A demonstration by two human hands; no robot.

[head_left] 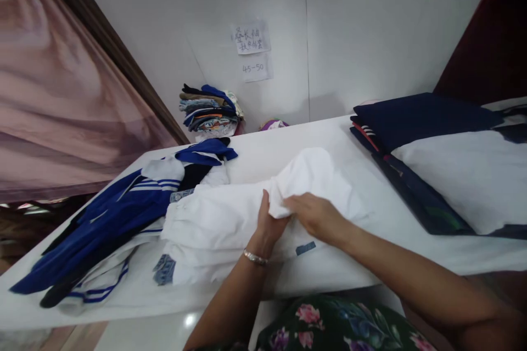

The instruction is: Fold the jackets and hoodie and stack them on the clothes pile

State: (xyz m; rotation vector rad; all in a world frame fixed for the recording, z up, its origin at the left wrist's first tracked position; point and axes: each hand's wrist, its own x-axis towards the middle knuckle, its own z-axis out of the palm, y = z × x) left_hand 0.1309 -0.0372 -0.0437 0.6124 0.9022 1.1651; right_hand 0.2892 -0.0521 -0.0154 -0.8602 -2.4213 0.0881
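Observation:
A white garment (pixel 222 219) with blue patterned trim lies spread across the table in front of me. My left hand (pixel 269 225), a bracelet on its wrist, is closed on a bunched fold of it, thumb up and fingers partly hidden under the cloth. Close beside it, my right hand (pixel 315 216) grips the same fold between thumb and fingers. Part of the cloth bulges up just beyond both hands. The garment's left end rests against a pile of blue and white striped jackets (pixel 144 197).
The white-covered table (pixel 263 153) reaches the grey wall. Folded navy and white clothes (pixel 428 120) are stacked at right. A folded clothes stack (pixel 212 109) stands behind the table's far edge. Paper notes (pixel 252 38) hang above; a pink curtain (pixel 74 104) drapes at left.

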